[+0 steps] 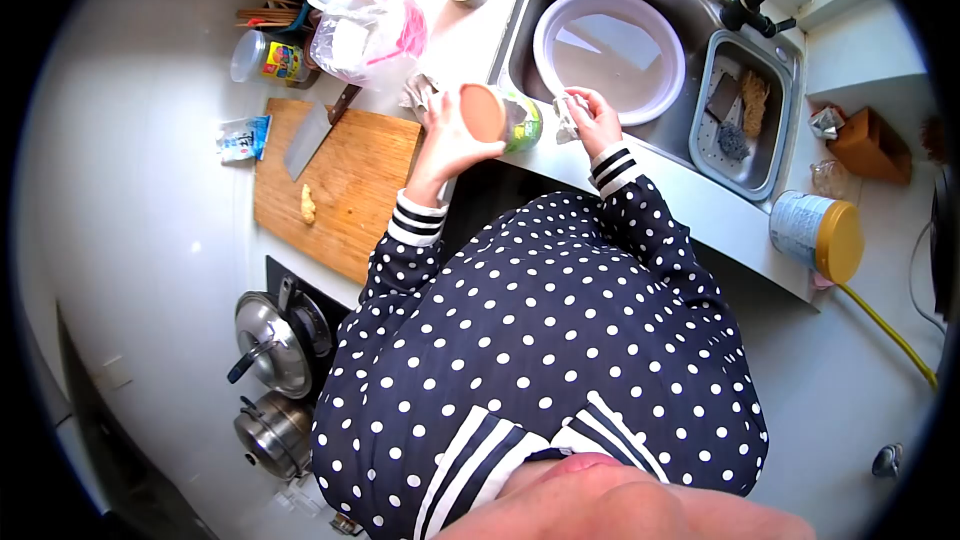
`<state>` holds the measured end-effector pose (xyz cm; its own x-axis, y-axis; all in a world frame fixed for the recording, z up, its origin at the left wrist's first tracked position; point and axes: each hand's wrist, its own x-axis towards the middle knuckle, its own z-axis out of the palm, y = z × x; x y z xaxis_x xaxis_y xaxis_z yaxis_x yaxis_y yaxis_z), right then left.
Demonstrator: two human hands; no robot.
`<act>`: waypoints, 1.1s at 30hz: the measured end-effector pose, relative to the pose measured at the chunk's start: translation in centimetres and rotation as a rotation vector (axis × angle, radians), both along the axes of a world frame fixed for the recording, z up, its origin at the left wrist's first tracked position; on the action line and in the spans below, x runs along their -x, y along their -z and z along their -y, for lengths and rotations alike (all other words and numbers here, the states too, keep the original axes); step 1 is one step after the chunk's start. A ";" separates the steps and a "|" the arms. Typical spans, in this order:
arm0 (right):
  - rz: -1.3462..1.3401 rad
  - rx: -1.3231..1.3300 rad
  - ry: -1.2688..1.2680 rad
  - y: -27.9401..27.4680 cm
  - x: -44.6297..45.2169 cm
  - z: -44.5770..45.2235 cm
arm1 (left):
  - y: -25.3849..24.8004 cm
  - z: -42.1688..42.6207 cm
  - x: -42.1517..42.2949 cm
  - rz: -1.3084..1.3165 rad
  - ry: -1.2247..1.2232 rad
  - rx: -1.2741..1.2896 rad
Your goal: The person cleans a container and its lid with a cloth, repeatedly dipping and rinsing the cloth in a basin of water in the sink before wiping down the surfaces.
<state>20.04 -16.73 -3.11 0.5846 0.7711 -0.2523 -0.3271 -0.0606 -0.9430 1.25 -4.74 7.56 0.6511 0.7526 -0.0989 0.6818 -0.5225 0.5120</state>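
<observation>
My left hand is wrapped round a jar with a green label and a flat orange-brown lid. The jar is tilted on its side above the counter edge, its lid towards my left hand. Just beyond those fingers is a crumpled greyish wrapper or cloth; whether the hand touches it I cannot tell. My right hand pinches a small crumpled whitish piece, possibly tissue or plastic, beside the jar and near the rim of a pale purple basin.
A cutting board bears a knife and a piece of ginger. The basin holds water in the sink. A plastic bag and jars stand behind. Pots are at left, a yellow-lidded can at right.
</observation>
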 end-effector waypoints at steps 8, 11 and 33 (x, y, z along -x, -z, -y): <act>0.563 -0.259 -0.043 -3.5 6.7 -2.7 | 2.5 -0.8 4.4 0.264 -0.135 0.201; 0.715 -0.298 -0.051 -2.8 7.9 -4.1 | 3.1 -0.4 4.8 0.292 -0.133 0.185; 0.215 0.182 0.307 1.2 5.1 1.3 | -3.6 1.6 -5.1 -0.114 0.860 -0.007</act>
<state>14.91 -18.06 -4.32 0.8345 0.5070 -0.2156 -0.1529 -0.1628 -0.9747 6.32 -6.38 11.11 0.9807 0.0044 -0.1953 0.0954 -0.8832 0.4593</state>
